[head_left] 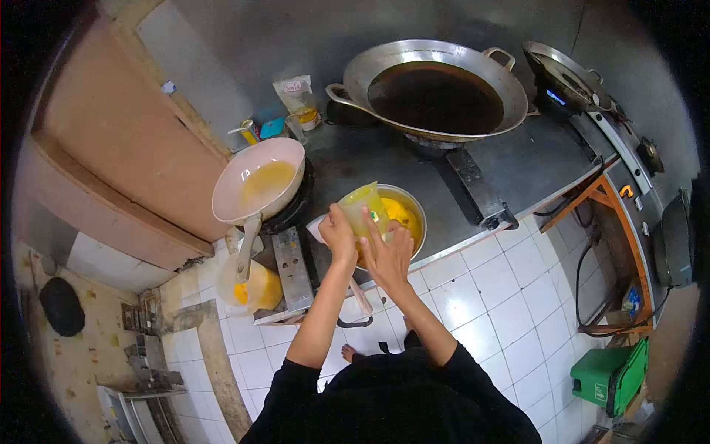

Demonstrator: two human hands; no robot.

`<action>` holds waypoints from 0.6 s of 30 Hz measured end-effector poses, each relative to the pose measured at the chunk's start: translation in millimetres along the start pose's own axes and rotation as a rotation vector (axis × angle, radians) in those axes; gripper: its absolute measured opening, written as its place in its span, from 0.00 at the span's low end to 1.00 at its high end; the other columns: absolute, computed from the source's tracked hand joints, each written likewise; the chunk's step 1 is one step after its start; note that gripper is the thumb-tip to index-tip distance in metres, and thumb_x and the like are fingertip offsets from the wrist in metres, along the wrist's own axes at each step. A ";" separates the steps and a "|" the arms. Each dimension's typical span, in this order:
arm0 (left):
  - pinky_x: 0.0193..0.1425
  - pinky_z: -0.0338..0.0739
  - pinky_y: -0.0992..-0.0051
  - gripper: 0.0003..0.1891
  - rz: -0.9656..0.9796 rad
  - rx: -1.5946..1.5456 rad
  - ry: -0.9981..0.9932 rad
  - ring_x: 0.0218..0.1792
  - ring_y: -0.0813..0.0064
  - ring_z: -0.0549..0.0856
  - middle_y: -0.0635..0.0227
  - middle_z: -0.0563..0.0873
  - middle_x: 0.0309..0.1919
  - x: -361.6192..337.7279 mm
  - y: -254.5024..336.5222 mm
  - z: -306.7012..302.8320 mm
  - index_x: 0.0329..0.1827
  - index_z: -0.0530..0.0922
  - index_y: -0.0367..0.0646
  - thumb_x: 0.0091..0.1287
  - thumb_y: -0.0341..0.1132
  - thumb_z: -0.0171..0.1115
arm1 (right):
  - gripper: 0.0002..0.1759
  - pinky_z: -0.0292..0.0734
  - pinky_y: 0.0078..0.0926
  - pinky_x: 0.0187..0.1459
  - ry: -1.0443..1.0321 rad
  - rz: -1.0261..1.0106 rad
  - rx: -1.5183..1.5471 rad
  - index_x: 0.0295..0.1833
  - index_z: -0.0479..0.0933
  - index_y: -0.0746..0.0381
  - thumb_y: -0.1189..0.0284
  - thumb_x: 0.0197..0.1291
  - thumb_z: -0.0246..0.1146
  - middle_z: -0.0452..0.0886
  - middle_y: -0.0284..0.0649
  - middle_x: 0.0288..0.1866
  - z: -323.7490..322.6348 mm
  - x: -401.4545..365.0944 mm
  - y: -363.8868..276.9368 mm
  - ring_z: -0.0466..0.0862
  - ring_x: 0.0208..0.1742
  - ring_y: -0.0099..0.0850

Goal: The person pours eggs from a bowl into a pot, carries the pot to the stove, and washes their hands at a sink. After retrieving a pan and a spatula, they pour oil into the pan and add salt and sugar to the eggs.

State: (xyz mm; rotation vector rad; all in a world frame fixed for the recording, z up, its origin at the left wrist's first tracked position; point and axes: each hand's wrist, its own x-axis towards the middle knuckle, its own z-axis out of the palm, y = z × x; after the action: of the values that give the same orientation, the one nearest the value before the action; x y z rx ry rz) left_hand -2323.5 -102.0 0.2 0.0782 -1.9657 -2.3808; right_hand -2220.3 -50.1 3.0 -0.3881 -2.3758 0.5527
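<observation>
A translucent yellow-green plastic cup (360,206) is held over a round metal pot (422,222) on the stove counter. My left hand (339,235) is closed on the cup's left side. My right hand (388,255) has its fingers stretched out and apart, with the index finger against the cup's front. Yellow food (399,212) shows inside the pot, partly covered by the cup and my hands. Left of them, a pale pink frying pan (225,174) with yellowish liquid sits on a burner.
A large wok (510,89) of dark liquid stands behind. Another pan (558,70) is at the far right. A seasoning packet (294,92) leans at the back wall. A plastic container (259,288) of yellow stuff is below the pan handle. A green bin (610,376) stands on the floor.
</observation>
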 end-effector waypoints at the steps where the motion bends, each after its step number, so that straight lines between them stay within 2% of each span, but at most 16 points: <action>1: 0.25 0.66 0.77 0.18 0.047 -0.022 0.065 0.21 0.82 0.72 0.73 0.76 0.19 1.7 -5.3 0.3 0.22 0.74 0.37 0.68 0.40 0.51 | 0.30 0.59 0.38 0.45 -0.064 0.022 -0.042 0.72 0.58 0.39 0.54 0.64 0.49 0.66 0.47 0.41 4.4 3.3 -1.0 0.65 0.42 0.40; 5: 0.26 0.68 0.76 0.17 -0.018 0.005 0.126 0.22 0.81 0.74 0.71 0.78 0.21 6.7 2.4 0.4 0.20 0.74 0.35 0.65 0.37 0.53 | 0.29 0.60 0.38 0.43 -0.013 0.060 -0.022 0.72 0.58 0.37 0.54 0.65 0.48 0.65 0.46 0.39 15.0 7.6 -9.0 0.65 0.41 0.41; 7: 0.25 0.68 0.76 0.16 0.005 -0.042 0.154 0.21 0.80 0.75 0.70 0.79 0.21 10.3 -0.1 3.4 0.19 0.75 0.33 0.62 0.34 0.55 | 0.30 0.57 0.37 0.46 -0.007 0.145 0.082 0.73 0.58 0.44 0.50 0.66 0.41 0.62 0.45 0.37 15.3 8.7 -9.1 0.62 0.41 0.40; 11: 0.22 0.65 0.78 0.14 0.118 -0.037 0.125 0.18 0.83 0.72 0.72 0.78 0.19 14.4 -13.7 -0.1 0.19 0.76 0.34 0.61 0.33 0.54 | 0.30 0.57 0.37 0.47 0.096 0.193 0.117 0.71 0.62 0.46 0.49 0.67 0.40 0.61 0.45 0.37 14.8 24.8 7.7 0.62 0.41 0.40; 13: 0.20 0.54 0.78 0.18 0.036 -0.118 0.123 0.17 0.87 0.64 0.79 0.70 0.12 15.3 -18.2 -2.5 0.10 0.65 0.42 0.58 0.28 0.56 | 0.28 0.58 0.39 0.46 0.099 0.151 0.281 0.68 0.66 0.50 0.51 0.66 0.44 0.62 0.45 0.37 17.7 28.5 16.8 0.63 0.41 0.41; 14: 0.20 0.54 0.78 0.18 0.033 -0.117 0.122 0.17 0.87 0.64 0.79 0.70 0.12 13.7 -17.4 -0.9 0.10 0.65 0.42 0.58 0.28 0.56 | 0.28 0.58 0.39 0.46 0.098 0.154 0.279 0.68 0.66 0.50 0.51 0.66 0.44 0.62 0.45 0.37 22.9 29.6 17.1 0.63 0.41 0.41; 16: 0.20 0.51 0.79 0.19 0.097 -0.098 0.083 0.16 0.89 0.62 0.81 0.67 0.12 10.3 -15.7 2.7 0.09 0.63 0.44 0.58 0.28 0.56 | 0.27 0.57 0.41 0.47 0.219 0.216 0.331 0.60 0.73 0.57 0.52 0.66 0.44 0.61 0.46 0.37 34.7 32.6 15.0 0.62 0.42 0.42; 17: 0.20 0.51 0.79 0.19 0.095 -0.095 0.079 0.16 0.89 0.62 0.81 0.67 0.12 9.2 -15.3 3.4 0.09 0.63 0.44 0.58 0.28 0.56 | 0.27 0.57 0.41 0.47 0.221 0.221 0.330 0.60 0.73 0.57 0.52 0.66 0.44 0.61 0.46 0.37 36.6 34.4 18.0 0.62 0.42 0.42; 18: 0.20 0.51 0.79 0.19 0.108 -0.096 0.036 0.16 0.89 0.62 0.81 0.67 0.12 8.4 -14.6 3.6 0.09 0.63 0.44 0.58 0.27 0.56 | 0.28 0.58 0.42 0.48 0.206 0.243 0.390 0.55 0.74 0.60 0.51 0.66 0.44 0.61 0.46 0.38 38.2 36.8 21.8 0.63 0.43 0.43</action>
State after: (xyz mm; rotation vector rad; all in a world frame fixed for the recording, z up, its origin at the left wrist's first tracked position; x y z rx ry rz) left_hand -2332.2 -96.3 -13.5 0.0109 -1.7891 -2.3830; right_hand -2269.9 -27.1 -14.2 -0.5303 -1.9777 1.0157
